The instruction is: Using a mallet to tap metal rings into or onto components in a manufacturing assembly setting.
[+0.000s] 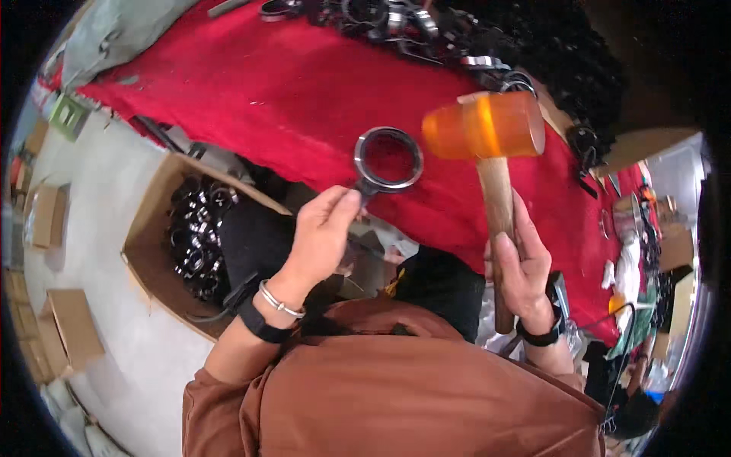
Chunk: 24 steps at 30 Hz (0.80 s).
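My left hand (325, 228) is closed, thumb against fingers, on the short dark stem of a round metal ring (418, 162). The ring has a shiny rim and an open middle, through which red cloth shows. It is held over the near edge of the red-covered table (266, 99). My right hand (522, 266) grips the wooden handle of a mallet (496, 186). Its translucent orange head is raised to the right of the ring, apart from it. Part of the ring's stem is hidden by my left fingers.
An open cardboard box (145, 236) full of shiny and black metal parts stands left of me. Rings and dark parts (396, 19) are heaped along the table's far side. Smaller cartons (70, 327) stand on the floor at left. A person (638, 407) is partly visible at lower right.
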### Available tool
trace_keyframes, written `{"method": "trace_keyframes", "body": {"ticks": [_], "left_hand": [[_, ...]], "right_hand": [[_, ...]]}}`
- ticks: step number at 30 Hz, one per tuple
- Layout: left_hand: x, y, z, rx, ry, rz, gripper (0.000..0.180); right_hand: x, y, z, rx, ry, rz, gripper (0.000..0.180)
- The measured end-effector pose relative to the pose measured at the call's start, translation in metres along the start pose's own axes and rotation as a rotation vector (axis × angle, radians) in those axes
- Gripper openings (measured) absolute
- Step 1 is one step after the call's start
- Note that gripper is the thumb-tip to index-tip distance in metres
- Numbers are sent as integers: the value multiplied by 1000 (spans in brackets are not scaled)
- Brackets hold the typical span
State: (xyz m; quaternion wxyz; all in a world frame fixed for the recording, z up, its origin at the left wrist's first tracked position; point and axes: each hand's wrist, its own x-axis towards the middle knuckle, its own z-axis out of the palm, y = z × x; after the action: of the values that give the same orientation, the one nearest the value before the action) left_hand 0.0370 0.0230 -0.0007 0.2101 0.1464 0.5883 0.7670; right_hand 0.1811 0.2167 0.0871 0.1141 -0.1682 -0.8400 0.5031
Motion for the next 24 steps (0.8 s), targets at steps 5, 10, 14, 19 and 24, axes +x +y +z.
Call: {"method": "trace_keyframes", "body": {"ticks": [5,10,14,19,24], "left_hand": [[7,3,1,122,3,-99,26],[7,-2,8,115,27,-28,29],[8,-8,2,153,4,-16,24],[5,-2,5,149,41,-63,24],[7,-2,12,166,147,13,28]], "right_hand": [[-11,-13,-3,-51,120,-265,55],[-30,30,8,-528,-20,-441,60],[-27,18,0,-472,-61,-449,61],[-3,-31,8,-354,22,-544,56],[31,-26,36,-483,-160,-460,54]]}}
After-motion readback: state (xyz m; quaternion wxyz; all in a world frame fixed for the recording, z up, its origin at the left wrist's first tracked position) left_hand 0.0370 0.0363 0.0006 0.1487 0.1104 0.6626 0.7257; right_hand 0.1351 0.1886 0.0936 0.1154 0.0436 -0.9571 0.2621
